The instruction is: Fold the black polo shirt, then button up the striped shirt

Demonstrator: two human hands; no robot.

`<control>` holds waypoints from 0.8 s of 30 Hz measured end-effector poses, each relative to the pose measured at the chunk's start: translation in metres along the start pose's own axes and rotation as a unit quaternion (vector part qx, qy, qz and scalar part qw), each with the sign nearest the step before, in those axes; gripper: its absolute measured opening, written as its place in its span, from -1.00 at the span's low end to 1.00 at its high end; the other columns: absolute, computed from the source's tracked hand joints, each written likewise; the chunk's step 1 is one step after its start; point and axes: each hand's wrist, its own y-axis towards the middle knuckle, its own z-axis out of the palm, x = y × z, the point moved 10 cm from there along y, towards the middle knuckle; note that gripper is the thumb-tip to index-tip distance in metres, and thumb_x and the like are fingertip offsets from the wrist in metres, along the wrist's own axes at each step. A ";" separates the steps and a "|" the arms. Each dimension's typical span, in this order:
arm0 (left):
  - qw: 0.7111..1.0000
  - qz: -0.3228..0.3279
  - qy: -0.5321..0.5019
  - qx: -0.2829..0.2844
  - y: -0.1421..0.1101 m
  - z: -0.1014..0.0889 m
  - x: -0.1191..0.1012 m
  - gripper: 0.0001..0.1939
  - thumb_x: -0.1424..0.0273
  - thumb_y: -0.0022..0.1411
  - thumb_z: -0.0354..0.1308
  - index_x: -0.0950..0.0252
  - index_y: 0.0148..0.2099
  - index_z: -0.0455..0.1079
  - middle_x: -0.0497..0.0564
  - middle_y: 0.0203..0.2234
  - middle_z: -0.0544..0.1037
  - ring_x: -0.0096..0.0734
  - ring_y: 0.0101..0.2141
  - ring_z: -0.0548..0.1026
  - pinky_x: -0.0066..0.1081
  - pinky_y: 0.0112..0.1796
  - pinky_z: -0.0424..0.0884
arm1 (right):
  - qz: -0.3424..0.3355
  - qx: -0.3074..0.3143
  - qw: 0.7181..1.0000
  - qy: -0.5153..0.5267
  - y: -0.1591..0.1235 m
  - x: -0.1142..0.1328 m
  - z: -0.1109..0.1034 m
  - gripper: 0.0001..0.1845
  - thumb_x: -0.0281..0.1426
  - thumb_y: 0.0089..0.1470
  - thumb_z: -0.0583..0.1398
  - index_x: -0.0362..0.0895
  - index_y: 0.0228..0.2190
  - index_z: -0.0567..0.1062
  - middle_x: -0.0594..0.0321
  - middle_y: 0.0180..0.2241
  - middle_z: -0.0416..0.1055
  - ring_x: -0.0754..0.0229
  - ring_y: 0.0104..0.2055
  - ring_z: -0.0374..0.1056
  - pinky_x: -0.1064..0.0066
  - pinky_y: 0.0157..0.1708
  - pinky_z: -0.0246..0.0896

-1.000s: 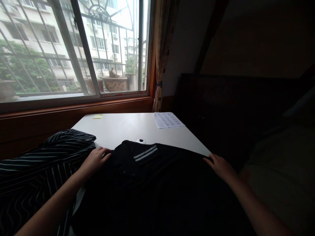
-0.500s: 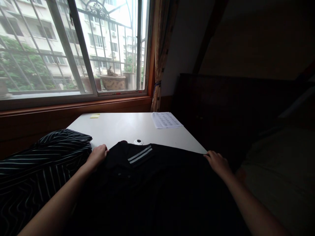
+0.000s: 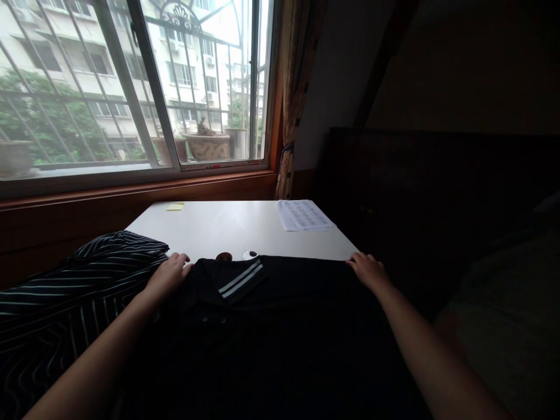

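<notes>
A black polo shirt [image 3: 280, 326] is stretched out before me over the near part of the white table [image 3: 210, 227]. Two pale stripes run along its collar [image 3: 240, 279], and small buttons show below that. My left hand [image 3: 171, 271] is closed on the shirt's upper edge, left of the collar. At the far right end of the same edge, my right hand [image 3: 367, 269] pinches the cloth. The lower part of the shirt is lost in shadow.
Black striped cloth [image 3: 87, 274] is heaped on the left. Just beyond the collar lie a small white round object [image 3: 251, 255] and a dark reddish one [image 3: 224, 256]. Printed sheets [image 3: 304, 215] and yellow sticky notes [image 3: 175, 206] rest farther back, below the window.
My right hand has come left and slightly up with the shirt's edge. The collar sits a little farther left, and the reddish round object shows more. The view has shifted slightly.
</notes>
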 end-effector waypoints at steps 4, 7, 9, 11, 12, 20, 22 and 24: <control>0.996 0.053 -0.060 0.024 0.031 0.014 -0.021 -0.63 0.15 0.32 0.01 0.28 -0.05 0.47 0.15 -0.09 0.49 -0.14 -0.07 0.46 -0.29 -0.02 0.35 | 0.004 0.004 0.999 0.051 -0.002 -0.015 0.002 -0.77 -0.22 0.21 0.14 -0.10 -0.23 0.49 0.07 -0.10 0.50 -0.02 -0.07 0.38 0.26 -0.15 0.23; 0.996 0.051 -0.065 0.041 0.051 0.025 -0.025 -0.69 0.18 0.22 0.13 0.28 -0.13 0.51 0.13 -0.18 0.53 -0.15 -0.13 0.48 -0.31 -0.08 0.38 | 0.010 0.003 0.996 0.092 -0.004 -0.028 0.002 -0.78 -0.25 0.19 0.15 -0.11 -0.22 0.50 0.08 -0.13 0.52 0.04 -0.08 0.43 0.32 -0.12 0.26; 0.995 0.049 -0.066 0.049 0.061 0.029 -0.023 -0.74 0.24 0.17 0.18 0.29 -0.17 0.51 0.12 -0.24 0.55 -0.17 -0.17 0.50 -0.35 -0.13 0.39 | 0.018 -0.001 0.993 0.114 -0.004 -0.035 0.002 -0.79 -0.27 0.19 0.14 -0.12 -0.22 0.50 0.09 -0.14 0.52 0.07 -0.09 0.45 0.36 -0.11 0.28; 0.996 0.043 -0.063 0.046 0.067 0.029 -0.018 -0.78 0.28 0.15 0.18 0.29 -0.21 0.51 0.11 -0.26 0.56 -0.19 -0.19 0.50 -0.37 -0.15 0.38 | 0.028 -0.007 0.991 0.128 -0.002 -0.040 0.002 -0.80 -0.29 0.19 0.13 -0.11 -0.23 0.49 0.09 -0.14 0.52 0.07 -0.09 0.46 0.36 -0.11 0.30; 0.997 0.038 -0.060 0.040 0.070 0.028 -0.015 -0.79 0.29 0.16 0.18 0.29 -0.21 0.50 0.10 -0.25 0.56 -0.19 -0.18 0.49 -0.37 -0.15 0.38 | 0.032 -0.011 0.991 0.133 0.000 -0.041 0.002 -0.80 -0.30 0.18 0.13 -0.11 -0.23 0.49 0.09 -0.13 0.52 0.07 -0.08 0.46 0.35 -0.11 0.30; 0.999 -0.001 -0.020 -0.029 0.069 0.025 0.004 -0.79 0.28 0.27 0.11 0.29 -0.16 0.46 0.14 -0.19 0.48 -0.13 -0.13 0.42 -0.25 -0.05 0.32 | 0.054 -0.051 0.991 0.114 0.021 -0.021 0.005 -0.72 -0.37 0.21 0.09 -0.14 -0.07 0.46 0.00 -0.03 0.44 0.01 0.00 0.39 0.29 -0.06 0.26; 0.999 0.000 -0.014 -0.038 0.068 0.025 0.006 -0.79 0.28 0.28 0.10 0.29 -0.16 0.45 0.15 -0.19 0.47 -0.10 -0.13 0.40 -0.22 -0.04 0.31 | 0.057 -0.059 0.992 0.100 0.026 -0.014 0.003 -0.71 -0.38 0.22 0.08 -0.14 -0.05 0.46 -0.01 -0.04 0.45 -0.01 -0.02 0.38 0.26 -0.08 0.25; 0.999 0.002 -0.009 -0.045 0.067 0.024 0.007 -0.80 0.29 0.28 0.11 0.30 -0.16 0.46 0.16 -0.20 0.46 -0.09 -0.14 0.39 -0.20 -0.04 0.31 | 0.061 -0.069 0.992 0.083 0.028 -0.007 -0.002 -0.69 -0.38 0.23 0.07 -0.13 -0.03 0.45 -0.01 -0.06 0.45 -0.02 -0.04 0.37 0.23 -0.09 0.23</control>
